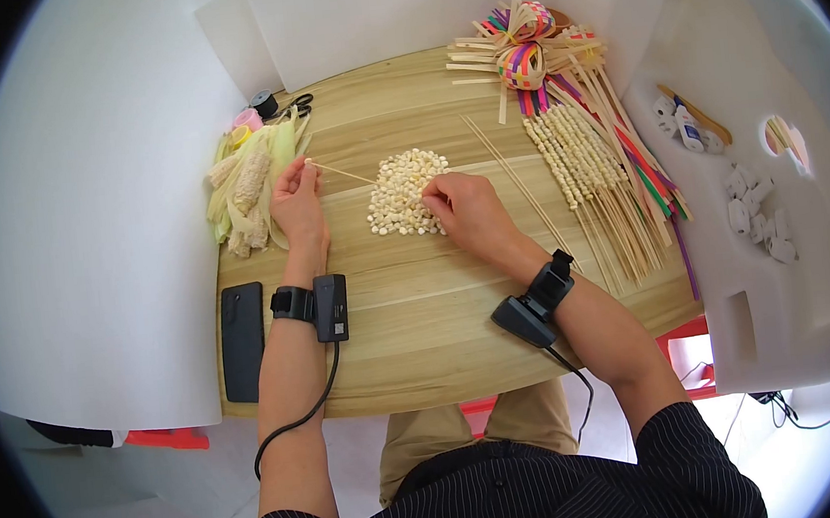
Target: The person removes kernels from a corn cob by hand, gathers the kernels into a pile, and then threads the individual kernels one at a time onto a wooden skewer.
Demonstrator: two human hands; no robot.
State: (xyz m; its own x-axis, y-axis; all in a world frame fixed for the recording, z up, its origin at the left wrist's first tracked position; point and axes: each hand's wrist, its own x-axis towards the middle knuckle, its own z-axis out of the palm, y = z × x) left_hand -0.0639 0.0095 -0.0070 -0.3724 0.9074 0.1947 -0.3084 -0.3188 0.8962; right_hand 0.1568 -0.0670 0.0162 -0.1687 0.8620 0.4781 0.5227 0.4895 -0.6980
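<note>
Between the fingertips of my left hand [298,208] is a thin wooden skewer [346,174], pinched near one end. It slants right and down, its far tip at the edge of a heap of pale corn kernels [398,181] in the middle of the table. A small pale bit shows at the pinched end. My right hand [470,213] is at the heap's right side, thumb and fingers closed together over the kernels; what they grip is too small to make out. To its right lie a few bare skewers [517,183] and a row of skewers threaded with kernels [569,152].
Corn cobs with husks [248,180] lie at the left, near black scissors [301,102] and a black spool [263,103]. A phone [244,343] rests at the front left. Woven colourful balls [523,66] and strips occupy the back right. White walls surround the wooden table [392,330].
</note>
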